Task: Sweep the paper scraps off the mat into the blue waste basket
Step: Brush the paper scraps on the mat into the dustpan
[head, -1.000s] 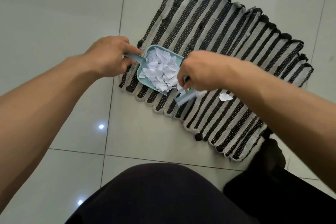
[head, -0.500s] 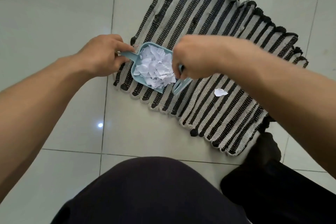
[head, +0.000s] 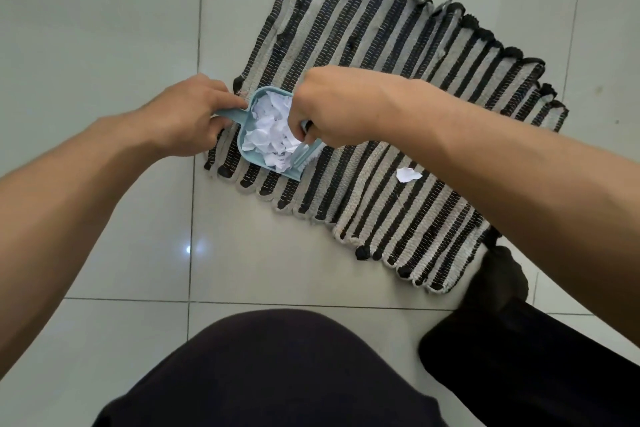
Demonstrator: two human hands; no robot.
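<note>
Since the earlier frames, our right hand [head: 332, 107] has carried the small light-blue hand brush [head: 304, 156] leftward, from the mat up against the open mouth of the pan.

From the head view, our left hand [head: 187, 121] is closed around the short handle of the light-blue plastic dustpan [head: 247, 128], which sits on the near left corner of the black-and-beige striped woven mat [head: 398, 80]. White torn paper scraps [head: 272, 132] fill the pan in 1 heap. Our right hand is wrapped around the brush, whose head touches the pan's edge. 1 stray white paper scrap [head: 408, 174] lies on the mat, well apart from the pan, just below our right forearm. Pale glossy floor tiles [head: 97, 28] surround the mat. We cannot see the blue waste basket.
</note>
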